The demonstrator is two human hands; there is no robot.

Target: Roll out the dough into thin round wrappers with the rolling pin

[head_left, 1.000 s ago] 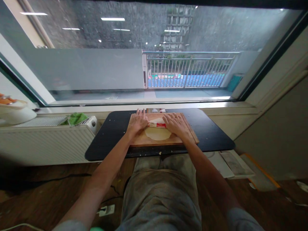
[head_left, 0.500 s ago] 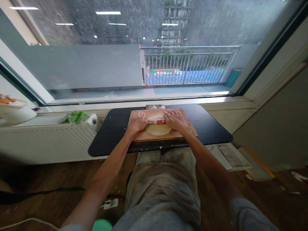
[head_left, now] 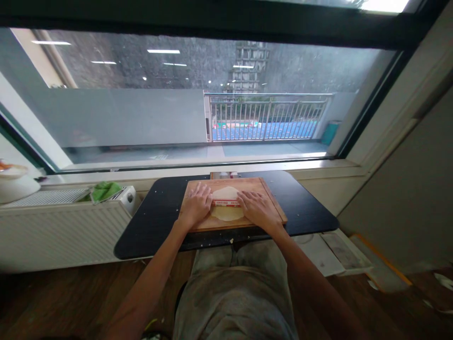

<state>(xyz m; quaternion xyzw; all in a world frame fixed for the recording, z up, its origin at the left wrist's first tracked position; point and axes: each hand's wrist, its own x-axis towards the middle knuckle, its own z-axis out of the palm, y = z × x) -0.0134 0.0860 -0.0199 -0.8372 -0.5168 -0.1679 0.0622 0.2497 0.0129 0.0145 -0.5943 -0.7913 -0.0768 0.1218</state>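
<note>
We rest left hand (head_left: 197,204) and right hand (head_left: 257,207), palms down, fingers extended, on ends of printed roller (head_left: 226,203) across dough (head_left: 227,214). Wooden board (head_left: 249,184) beneath, on black counter (head_left: 148,222); window (head_left: 198,104) far, radiator (head_left: 63,236) left.

Green cloth (head_left: 105,191) lies on white radiator (head_left: 63,236); dark window frame (head_left: 198,19) spans top; outside, metal railing (head_left: 268,101) stands near teal container (head_left: 331,133).
</note>
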